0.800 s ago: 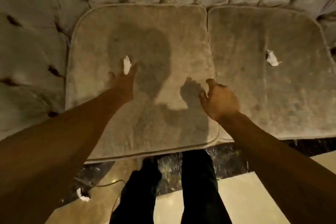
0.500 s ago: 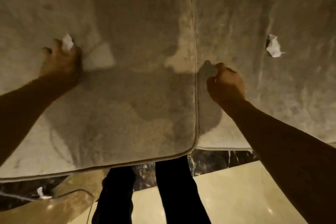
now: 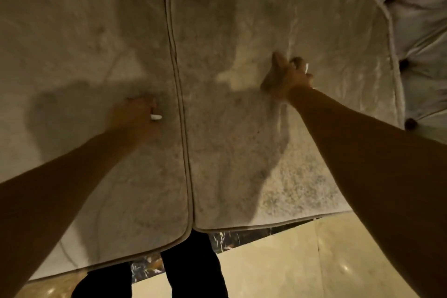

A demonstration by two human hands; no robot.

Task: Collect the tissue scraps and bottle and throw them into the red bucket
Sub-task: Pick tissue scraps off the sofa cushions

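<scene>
Your left hand [image 3: 135,116] hangs over the left seat cushion [image 3: 79,38], fingers curled into a loose fist, and a small white tissue scrap [image 3: 156,117] pokes out on the side of the fist nearest the seam, so you have that scrap pinched inside the closed fingers. Just right of this hand runs the piped seam between the two cushions, and your left forearm comes in from the lower left, over the front edge of the cushion. Beyond the seam, your right hand [image 3: 286,77] is down on the right seat cushion [image 3: 242,19], well apart from the left hand and further from you. Its thumb points away from you, the fingers are bent and gathered, and a sliver of white, a second tissue scrap [image 3: 306,68], shows at the fingertips on the hand's far right side; the hand is blurred, so you cannot tell from this whether the fingers are fully closed on it or only touching it. The plush is pressed and streaked around that hand. To the right of it the cushion's rounded corner meets the tufted sofa arm [image 3: 420,31]. Below both hands, past the cushions' front edge, your dark trouser legs [image 3: 193,268] stand on a glossy cream floor [image 3: 278,261] with a dark marbled strip along the sofa base.
</scene>
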